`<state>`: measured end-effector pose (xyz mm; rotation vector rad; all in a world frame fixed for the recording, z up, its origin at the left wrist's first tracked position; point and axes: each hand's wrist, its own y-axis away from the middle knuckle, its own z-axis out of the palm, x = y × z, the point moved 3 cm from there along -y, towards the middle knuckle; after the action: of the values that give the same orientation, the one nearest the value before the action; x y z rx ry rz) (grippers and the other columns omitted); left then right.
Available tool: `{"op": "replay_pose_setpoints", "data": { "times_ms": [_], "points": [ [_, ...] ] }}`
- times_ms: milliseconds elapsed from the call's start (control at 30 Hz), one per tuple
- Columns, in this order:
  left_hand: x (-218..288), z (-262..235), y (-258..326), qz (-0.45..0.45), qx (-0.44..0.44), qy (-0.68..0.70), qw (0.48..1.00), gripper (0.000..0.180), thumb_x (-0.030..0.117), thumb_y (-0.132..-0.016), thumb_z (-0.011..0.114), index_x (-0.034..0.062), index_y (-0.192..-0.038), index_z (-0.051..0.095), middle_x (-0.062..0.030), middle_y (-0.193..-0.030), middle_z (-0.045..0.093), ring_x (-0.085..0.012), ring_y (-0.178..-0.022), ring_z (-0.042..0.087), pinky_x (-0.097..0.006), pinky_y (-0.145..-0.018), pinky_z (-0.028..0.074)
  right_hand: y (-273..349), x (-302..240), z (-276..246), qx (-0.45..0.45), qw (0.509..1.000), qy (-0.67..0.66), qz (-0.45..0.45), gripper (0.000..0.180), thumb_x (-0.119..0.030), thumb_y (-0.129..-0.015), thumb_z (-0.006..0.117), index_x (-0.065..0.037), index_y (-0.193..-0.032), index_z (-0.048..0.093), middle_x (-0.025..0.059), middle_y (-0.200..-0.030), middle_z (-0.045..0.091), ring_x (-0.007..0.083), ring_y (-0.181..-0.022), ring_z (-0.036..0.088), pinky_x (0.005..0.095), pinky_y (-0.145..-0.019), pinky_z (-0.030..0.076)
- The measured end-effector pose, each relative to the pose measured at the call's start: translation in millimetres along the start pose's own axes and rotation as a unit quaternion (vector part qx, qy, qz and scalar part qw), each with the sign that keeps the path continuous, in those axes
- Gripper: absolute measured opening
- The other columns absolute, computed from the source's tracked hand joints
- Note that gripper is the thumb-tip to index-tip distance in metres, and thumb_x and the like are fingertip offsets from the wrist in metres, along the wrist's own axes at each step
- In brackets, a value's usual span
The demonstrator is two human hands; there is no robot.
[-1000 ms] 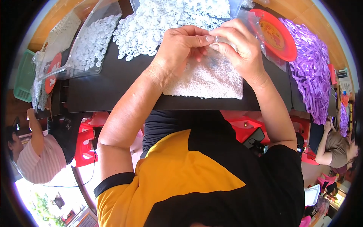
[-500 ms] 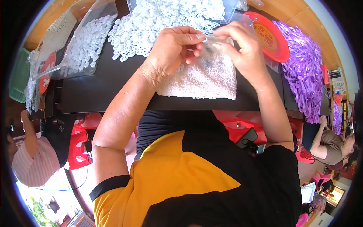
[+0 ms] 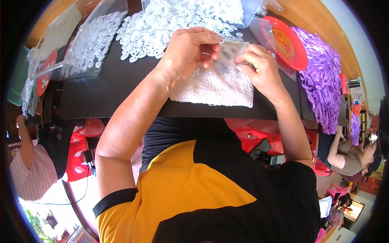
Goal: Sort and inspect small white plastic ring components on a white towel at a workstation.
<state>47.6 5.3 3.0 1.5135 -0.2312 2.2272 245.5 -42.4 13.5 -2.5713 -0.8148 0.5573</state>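
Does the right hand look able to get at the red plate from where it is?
Probably yes: the right hand is over the white cloth, with the red plate just beyond it to the right. A clear plastic bag shows beside the plate, but the plate looks mostly uncovered.

From the head we look down through a fisheye, close above the near torso (image 3: pixel 202 182), toward the far tabletop (image 3: pixel 103 94).

Workshop, by its heaped white pieces (image 3: pixel 182 18)
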Motion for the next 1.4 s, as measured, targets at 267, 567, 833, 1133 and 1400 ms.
{"op": "replay_pose_setpoints", "data": {
  "times_ms": [267,567,833,1133,1400],
  "points": [
    [-1,1,0,-0.002,0.006,0.01,1.0,0.016,0.011,-0.093,0.056,-0.0038,-0.098,0.061,-0.0066,-0.076,0.061,-0.0139,-0.064,0.058,-0.025,-0.05,0.042,6,-1,8,0.02,1.0,0.019,0.008,0.012,-0.003,-0.072,0.066,-0.012,-0.08,0.064,0.001,-0.086,0.058,0.023,-0.09,0.058,0.0373,-0.074,0.039],
    [-2,2,-1,0.035,0.04,0.008,0.999,0.015,0.011,-0.087,0.063,-0.0034,-0.088,0.063,-0.0084,-0.075,0.062,-0.0153,-0.062,0.059,-0.026,-0.053,0.046,-11,-17,-13,0.042,0.987,0.144,-0.051,0.01,-0.005,-0.075,0.064,-0.01,-0.083,0.061,0.0033,-0.089,0.058,0.0235,-0.09,0.056,0.0379,-0.075,0.038],
    [2,-7,-3,0.078,0.097,0.144,0.982,0.013,0.011,-0.086,0.063,-0.0017,-0.088,0.061,-0.0095,-0.079,0.061,-0.0171,-0.07,0.058,-0.029,-0.064,0.049,-50,-86,19,0.046,0.968,0.161,-0.188,0.004,-0.011,-0.074,0.059,-0.009,-0.075,0.056,0.0043,-0.08,0.053,0.0204,-0.081,0.055,0.0343,-0.071,0.039],
    [1,-13,-3,0.034,0.093,0.173,0.98,0.018,0.017,-0.091,0.06,-0.0007,-0.092,0.06,-0.0098,-0.085,0.063,-0.0185,-0.076,0.062,-0.028,-0.07,0.051,-55,-84,32,0.05,0.992,-0.098,-0.063,0.009,0.004,-0.081,0.059,-0.003,-0.085,0.056,0.0108,-0.077,0.056,0.0259,-0.069,0.06,0.0334,-0.06,0.047],
    [9,-5,2,0.114,0.105,0.058,0.986,0.014,0.011,-0.093,0.059,-0.0029,-0.095,0.061,-0.0084,-0.082,0.064,-0.0172,-0.073,0.062,-0.028,-0.069,0.05,-70,-36,7,0.113,0.915,-0.363,0.137,0.008,-0.007,-0.09,0.063,0.0,-0.091,0.061,-0.0003,-0.077,0.062,0.0081,-0.072,0.058,0.023,-0.066,0.047]
  ]
}}
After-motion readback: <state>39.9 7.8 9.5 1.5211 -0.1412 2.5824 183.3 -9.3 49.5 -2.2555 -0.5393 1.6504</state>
